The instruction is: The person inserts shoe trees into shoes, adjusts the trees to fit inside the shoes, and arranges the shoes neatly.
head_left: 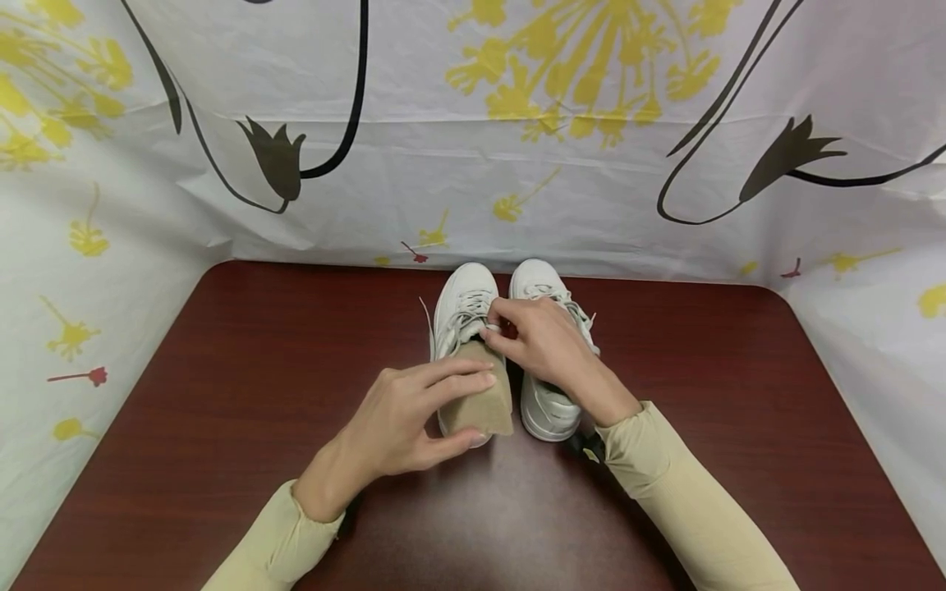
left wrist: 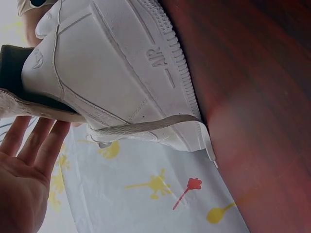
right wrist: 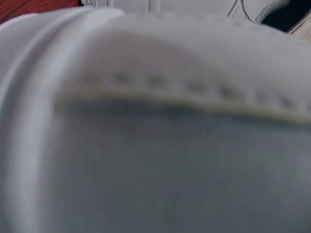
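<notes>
A pair of white lace-up sneakers stands side by side with toes at the far edge, the left sneaker (head_left: 452, 316) and the right sneaker (head_left: 548, 410). A tan, stiff, curved sheet (head_left: 480, 406) sticks out of the left sneaker's opening toward me. My left hand (head_left: 414, 410) lies against it, fingers across its upper side and thumb at its near end. In the left wrist view straight fingers (left wrist: 51, 145) rest along the sheet's outer face. My right hand (head_left: 543, 336) reaches over the right sneaker, its thumb and index finger pinching the left sneaker near the tongue and laces.
Both shoes stand on a dark red-brown tabletop (head_left: 296, 353). A white sheet with yellow and dark flower prints (head_left: 414, 189) hangs behind and at both sides. A loose lace end (left wrist: 160, 124) hangs down the left sneaker's outer side. The right wrist view is mostly blurred shoe surface.
</notes>
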`<action>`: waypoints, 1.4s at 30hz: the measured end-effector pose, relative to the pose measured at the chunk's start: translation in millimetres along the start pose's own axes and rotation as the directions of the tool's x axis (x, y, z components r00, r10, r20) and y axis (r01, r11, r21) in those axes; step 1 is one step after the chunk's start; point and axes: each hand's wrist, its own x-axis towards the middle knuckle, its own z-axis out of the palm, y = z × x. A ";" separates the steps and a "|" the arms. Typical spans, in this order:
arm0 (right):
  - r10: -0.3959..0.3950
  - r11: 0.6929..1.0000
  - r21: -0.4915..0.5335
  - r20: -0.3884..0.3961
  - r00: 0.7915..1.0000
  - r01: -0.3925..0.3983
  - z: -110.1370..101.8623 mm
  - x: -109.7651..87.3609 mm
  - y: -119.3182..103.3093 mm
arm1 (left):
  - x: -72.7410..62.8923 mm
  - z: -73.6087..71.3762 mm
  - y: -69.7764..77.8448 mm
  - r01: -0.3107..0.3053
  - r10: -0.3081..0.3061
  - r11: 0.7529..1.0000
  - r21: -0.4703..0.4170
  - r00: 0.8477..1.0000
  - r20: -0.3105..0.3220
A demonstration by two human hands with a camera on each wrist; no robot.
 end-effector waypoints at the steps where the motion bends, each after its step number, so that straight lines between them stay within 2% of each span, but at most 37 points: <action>1: -0.003 1.000 -0.004 0.000 1.000 0.003 0.2 0.0 0.1 | -0.2 0.4 -0.1 -0.002 0.002 1.000 0.002 1.000 -0.001; 26: -0.027 0.999 -0.027 -0.017 0.999 0.027 3.5 0.8 1.4 | -3.9 5.3 -2.8 0.036 -0.036 0.999 0.003 0.999 0.001; 32: -0.049 0.998 -0.034 -0.005 0.999 0.049 4.7 1.5 2.9 | -3.6 5.0 -3.9 0.041 -0.041 0.999 0.011 0.999 -0.002; 42: -0.036 0.999 -0.027 0.012 0.999 0.036 4.6 0.9 3.8 | -4.4 5.8 -6.7 0.037 -0.037 0.999 0.002 0.999 0.001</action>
